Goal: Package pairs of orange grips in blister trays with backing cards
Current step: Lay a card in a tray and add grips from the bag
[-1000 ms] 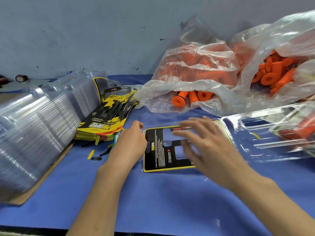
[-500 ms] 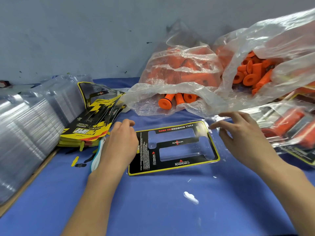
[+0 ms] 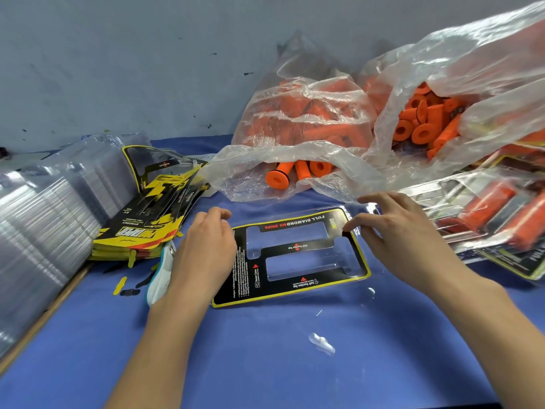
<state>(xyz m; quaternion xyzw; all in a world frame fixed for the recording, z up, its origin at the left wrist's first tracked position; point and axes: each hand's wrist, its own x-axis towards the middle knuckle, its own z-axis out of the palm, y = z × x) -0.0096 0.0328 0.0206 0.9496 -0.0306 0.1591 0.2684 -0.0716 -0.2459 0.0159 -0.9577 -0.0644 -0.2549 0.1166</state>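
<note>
- On the blue table (image 3: 265, 364), dead centre, sits the tray (image 3: 358, 261) with the black-and-yellow card (image 3: 236, 278) in it, both slots still bare.
- Left hand (image 3: 203, 252) rests on the card's left end, fingers loosely curled over the edge; can't really tell if it's pinching or just pressing down.
- Right hand (image 3: 395, 234) is at the right end now, thumb and fingertips around the tray's corner, looks like a light pinch. A second ago it was flat over the middle of the card, so it's slid out to the edge.
- Card also looks squarer and lower in the tray than a second ago, so my guess is the seating step is basically done.
- Grips (image 3: 295, 171) haven't been touched: a few poke out of the near bag (image 3: 295, 137), more sit in the bag further right (image 3: 442, 84).
- Next would probably be grabbing a pair from that near bag.
- Finished packs (image 3: 495, 208) are stacked to the right, spare cards (image 3: 144, 225) and clear trays (image 3: 38, 219) to the left.
</note>
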